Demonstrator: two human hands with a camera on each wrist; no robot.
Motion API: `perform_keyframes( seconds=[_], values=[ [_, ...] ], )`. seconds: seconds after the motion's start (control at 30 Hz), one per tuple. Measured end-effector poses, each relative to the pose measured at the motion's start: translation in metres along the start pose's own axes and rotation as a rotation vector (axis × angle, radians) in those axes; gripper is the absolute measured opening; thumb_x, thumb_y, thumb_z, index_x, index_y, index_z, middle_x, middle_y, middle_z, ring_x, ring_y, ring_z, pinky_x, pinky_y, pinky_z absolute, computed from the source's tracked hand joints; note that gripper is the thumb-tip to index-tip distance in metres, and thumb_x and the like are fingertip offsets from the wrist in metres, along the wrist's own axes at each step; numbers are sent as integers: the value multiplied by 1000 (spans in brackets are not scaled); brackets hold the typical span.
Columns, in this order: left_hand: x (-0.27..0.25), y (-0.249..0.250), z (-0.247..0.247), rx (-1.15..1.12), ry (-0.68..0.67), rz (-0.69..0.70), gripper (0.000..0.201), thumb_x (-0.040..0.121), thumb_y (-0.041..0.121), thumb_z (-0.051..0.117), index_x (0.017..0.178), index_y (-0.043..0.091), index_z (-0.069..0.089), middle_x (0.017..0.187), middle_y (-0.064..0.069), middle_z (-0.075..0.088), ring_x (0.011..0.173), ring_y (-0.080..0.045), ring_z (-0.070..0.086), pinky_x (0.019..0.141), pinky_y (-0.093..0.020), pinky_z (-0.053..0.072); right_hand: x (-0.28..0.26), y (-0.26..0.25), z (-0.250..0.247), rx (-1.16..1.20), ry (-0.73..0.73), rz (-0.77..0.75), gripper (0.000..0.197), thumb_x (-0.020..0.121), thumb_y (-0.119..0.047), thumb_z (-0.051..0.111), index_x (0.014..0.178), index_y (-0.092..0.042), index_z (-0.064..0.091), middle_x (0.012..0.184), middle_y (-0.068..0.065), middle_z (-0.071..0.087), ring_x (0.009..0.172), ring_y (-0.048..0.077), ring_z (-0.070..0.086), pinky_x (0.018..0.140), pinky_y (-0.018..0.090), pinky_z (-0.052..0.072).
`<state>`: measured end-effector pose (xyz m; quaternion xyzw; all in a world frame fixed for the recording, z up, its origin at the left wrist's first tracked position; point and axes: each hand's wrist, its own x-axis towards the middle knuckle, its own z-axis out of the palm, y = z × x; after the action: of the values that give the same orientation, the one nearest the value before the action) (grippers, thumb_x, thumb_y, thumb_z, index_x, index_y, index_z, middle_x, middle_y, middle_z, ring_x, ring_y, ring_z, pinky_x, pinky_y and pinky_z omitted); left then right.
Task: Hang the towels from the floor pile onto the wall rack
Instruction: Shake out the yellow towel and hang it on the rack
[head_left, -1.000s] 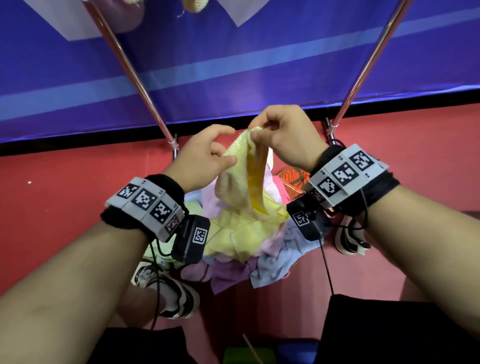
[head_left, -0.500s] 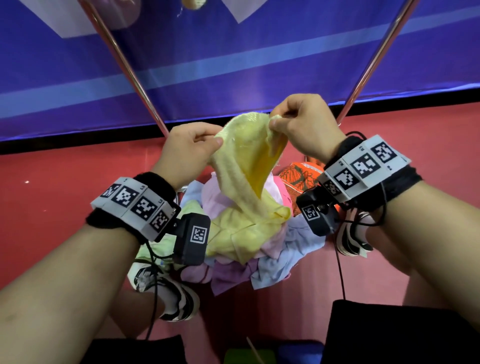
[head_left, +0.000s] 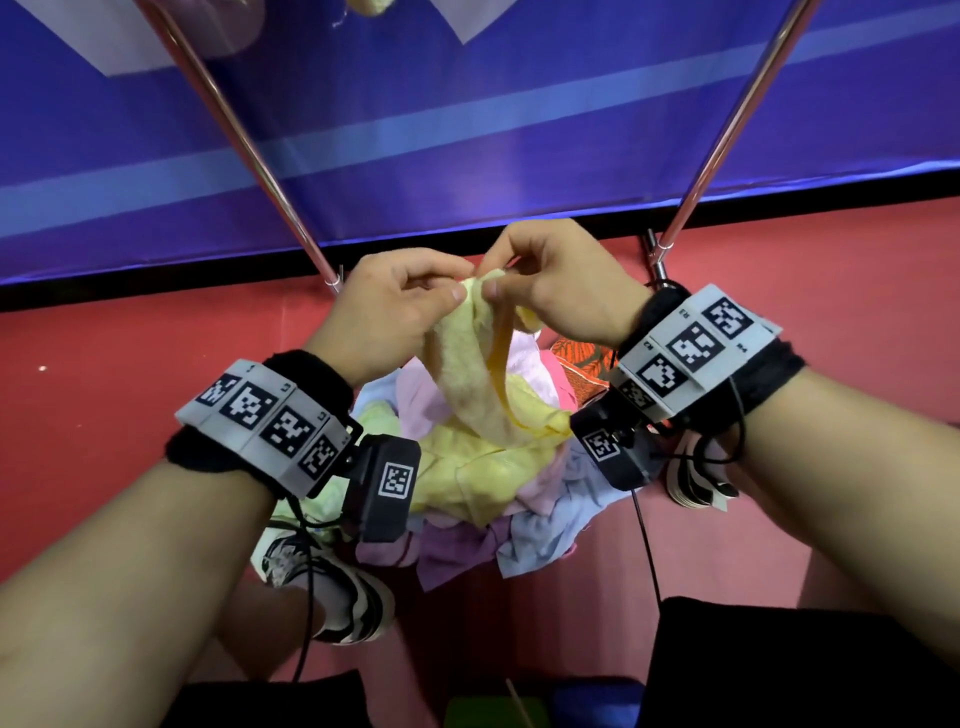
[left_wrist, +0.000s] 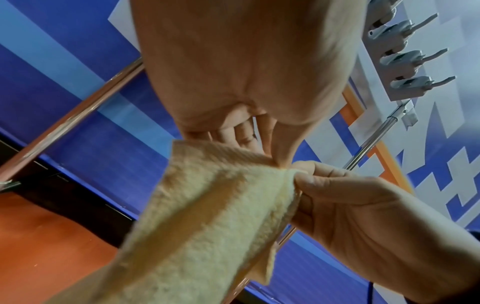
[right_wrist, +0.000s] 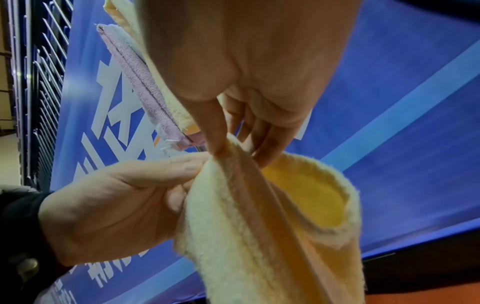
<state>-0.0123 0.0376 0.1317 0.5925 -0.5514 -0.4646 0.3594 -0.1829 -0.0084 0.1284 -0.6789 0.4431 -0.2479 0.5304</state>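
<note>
A pale yellow towel (head_left: 470, 364) hangs from both hands over the floor pile (head_left: 488, 483) of yellow, pink, lilac and light blue towels. My left hand (head_left: 400, 301) pinches its top edge between thumb and forefinger. My right hand (head_left: 550, 286) pinches the same edge right beside it, so the fingertips almost meet. In the left wrist view the yellow towel (left_wrist: 207, 216) droops down-left from the pinch. The right wrist view shows the yellow towel (right_wrist: 259, 216) folded into a loop, and a pink towel (right_wrist: 140, 82) hanging above.
Two slanted chrome rack legs (head_left: 244, 140) (head_left: 727, 130) stand against a blue wall banner (head_left: 467, 104). A row of white wall hooks (left_wrist: 405, 57) shows in the left wrist view. An orange patterned cloth (head_left: 582, 358) lies by the pile. My shoes (head_left: 332, 587) rest on the red floor.
The two hands have come together on the towel's top edge; half a second ago they held it spread apart and higher. The towel now hangs in a narrow fold.
</note>
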Motion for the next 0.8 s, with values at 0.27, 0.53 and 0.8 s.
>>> perform_keyframes(
  seconds=[0.27, 0.53, 0.8],
  values=[
    [4, -15, -3, 114, -60, -65, 34, 84, -6, 64, 108, 17, 59, 81, -8, 53, 73, -24, 49, 75, -34, 43, 5, 3, -11, -58, 281, 39, 30, 79, -3, 66, 63, -26, 57, 51, -15, 53, 45, -3, 45, 54, 18, 40],
    [4, -10, -1, 69, 41, -37, 28, 86, -8, 59, 107, 10, 60, 77, -1, 61, 57, 3, 59, 61, -14, 49, 11, 8, -16, -78, 421, 78, 23, 77, -12, 64, 61, -26, 57, 73, 2, 59, 69, 17, 58, 73, 34, 51],
    [6, -6, 3, -32, 167, -49, 21, 86, -2, 64, 86, 18, 69, 76, -6, 65, 69, -17, 63, 77, -33, 58, 9, 6, -8, 10, 344, 99, 23, 79, 0, 67, 66, -18, 63, 58, 0, 53, 58, 15, 50, 62, 32, 47]
  ],
)
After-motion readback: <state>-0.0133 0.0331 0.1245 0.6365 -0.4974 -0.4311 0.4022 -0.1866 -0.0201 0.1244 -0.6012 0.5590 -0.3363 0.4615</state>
